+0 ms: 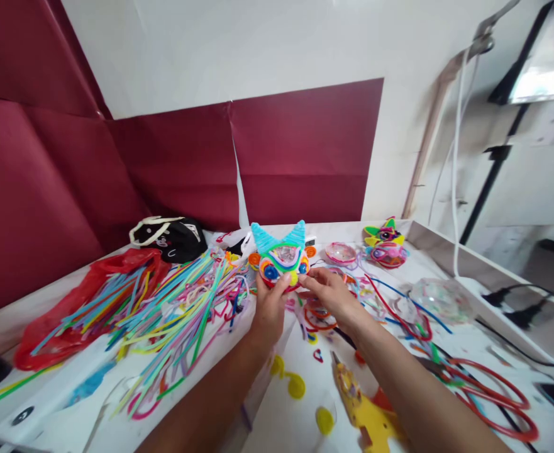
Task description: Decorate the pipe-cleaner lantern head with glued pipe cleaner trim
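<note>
Both my hands hold up a colourful craft head [282,257] with two turquoise ears, blue and orange coiled eyes and a clear dome on top. My left hand [268,306] grips its lower left edge, thumb on the front. My right hand [329,294] pinches its lower right edge with fingertips. The piece sits just above the white table [277,415]. A yellow glue gun [364,406] lies between my forearms, under the right one.
A heap of coloured pipe-cleaner strips [173,308] spills from a red plastic bag [76,302] at left. A black bag [173,238] lies at the back. Another finished craft [385,244], clear domes [439,299], red loops [488,387] and yellow coils [295,384] lie around.
</note>
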